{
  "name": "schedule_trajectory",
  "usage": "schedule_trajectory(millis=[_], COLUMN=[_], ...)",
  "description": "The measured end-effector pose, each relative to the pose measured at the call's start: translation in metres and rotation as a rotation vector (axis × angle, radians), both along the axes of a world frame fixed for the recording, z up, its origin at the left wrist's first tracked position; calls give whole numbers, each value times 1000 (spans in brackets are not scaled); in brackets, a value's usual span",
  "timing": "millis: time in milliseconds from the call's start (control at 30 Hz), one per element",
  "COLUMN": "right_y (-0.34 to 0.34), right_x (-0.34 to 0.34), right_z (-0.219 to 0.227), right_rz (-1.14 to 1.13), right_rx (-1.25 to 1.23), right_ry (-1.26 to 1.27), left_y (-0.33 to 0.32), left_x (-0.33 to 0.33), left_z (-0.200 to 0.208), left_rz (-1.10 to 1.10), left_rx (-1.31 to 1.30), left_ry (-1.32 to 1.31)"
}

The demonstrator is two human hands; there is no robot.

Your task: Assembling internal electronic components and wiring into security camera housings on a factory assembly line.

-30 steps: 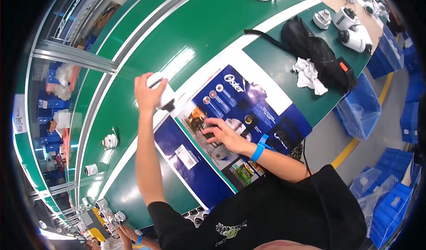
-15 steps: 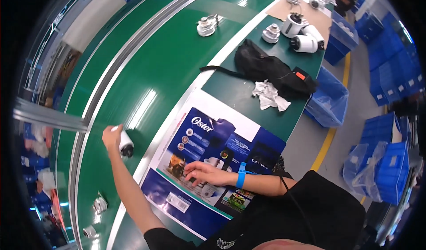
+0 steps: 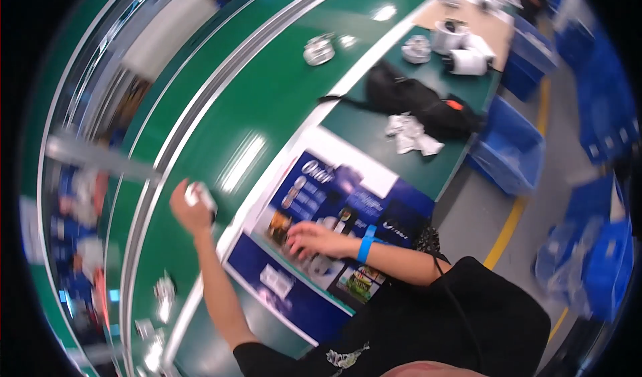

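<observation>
Out over the green conveyor belt (image 3: 261, 103), my left hand (image 3: 190, 206) is closed round a white cylindrical housing (image 3: 207, 200) with a dark end. The fingers cover much of it, and motion blurs the rest. My right hand (image 3: 313, 240), with a blue band at the wrist, hovers over or rests on a flat printed blue cardboard sheet (image 3: 251, 263); which, I cannot tell. Its fingers are loosely bent and apart, with nothing seen in them. Silvery-white parts (image 3: 319, 50) lie further up the belt, and another metallic part (image 3: 164, 287) sits nearer me.
On the bench beyond the cardboard lie crumpled white paper (image 3: 411, 135) and a black bag (image 3: 421, 103) with a strap. Several white cylindrical housings (image 3: 468, 62) stand farther back. Blue bins (image 3: 508, 149) line the right side of the bench. Another person's arm shows at the far top right.
The whole view has shifted, moving the scene slightly rightward, and is blurrier. My left hand stays at the white housing, now covering more of it. The right hand keeps its place over the cardboard.
</observation>
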State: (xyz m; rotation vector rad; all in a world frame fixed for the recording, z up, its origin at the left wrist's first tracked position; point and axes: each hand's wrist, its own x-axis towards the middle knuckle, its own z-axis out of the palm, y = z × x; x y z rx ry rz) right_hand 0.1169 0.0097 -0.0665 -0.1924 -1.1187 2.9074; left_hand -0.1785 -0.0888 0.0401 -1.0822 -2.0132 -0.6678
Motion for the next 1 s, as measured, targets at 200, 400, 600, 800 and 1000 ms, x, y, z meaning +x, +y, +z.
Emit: schedule_trajectory(millis=[200,400,600,800,1000], right_y=[-76,-151,-228,-259,-281], right_x=[-15,-7,29,59,64], right_z=[-6,-36,-80,-124,-135], right_rz=[-144,-131,-229,-82,-57], right_rx=[152,380,374,427,630], right_ry=[25,-21,52,-15,-61], left_y=[-125,-353,-661,-733,-728], left_x=[167,287,350,519,489], left_z=[-50,-123,-230,-349,-346], left_rz=[-321,422,1121,1376,1339], left_rx=[-62,281,406,405,-52], left_ry=[-348,-390,-481,-947,-835])
